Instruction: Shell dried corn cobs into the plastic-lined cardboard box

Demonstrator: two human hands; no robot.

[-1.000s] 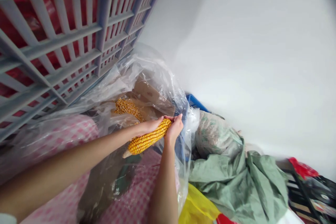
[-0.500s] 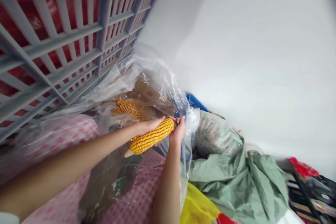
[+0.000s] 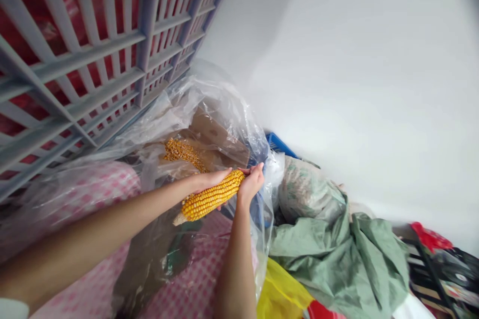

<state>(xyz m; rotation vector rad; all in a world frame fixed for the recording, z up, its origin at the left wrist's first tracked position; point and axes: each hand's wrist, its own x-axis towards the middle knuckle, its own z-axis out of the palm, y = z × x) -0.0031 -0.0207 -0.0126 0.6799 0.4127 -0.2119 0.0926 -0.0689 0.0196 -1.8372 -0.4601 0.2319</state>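
Crate [image 3: 147,35]: stands high on your left and shuts off that side; the picture cuts off its top and left.
Wall [image 3: 355,84]: plain and white, past the bag and up to your right.
Bag [image 3: 243,114]: wide open around the corn, its far edge up by the wall and its left edge close to the crate.
Corn [image 3: 214,197]: in both your hands, over the bag, its pale pointed end to the lower left.
Left hand [image 3: 213,179]: wrapped on the corn from the far side, fingertips peeking out under it.
Right hand [image 3: 251,184]: curled at the corn's other end, touching it; you can't tell if something else is tucked inside.
Hard to see: your arms hide part of the bag, and shine blurs the things in it; the black rack [image 3: 426,279] at the lower right is cut off.
Feel and shape: the bag is thin, clear, crinkly plastic; the corn is fat, with bumpy yellow rows; the loose kernels [image 3: 183,153] sit in a small heap near brown cardboard [image 3: 213,132]; the crate is hard grey bars with red behind; the green cloth [image 3: 344,259] is all soft folds.
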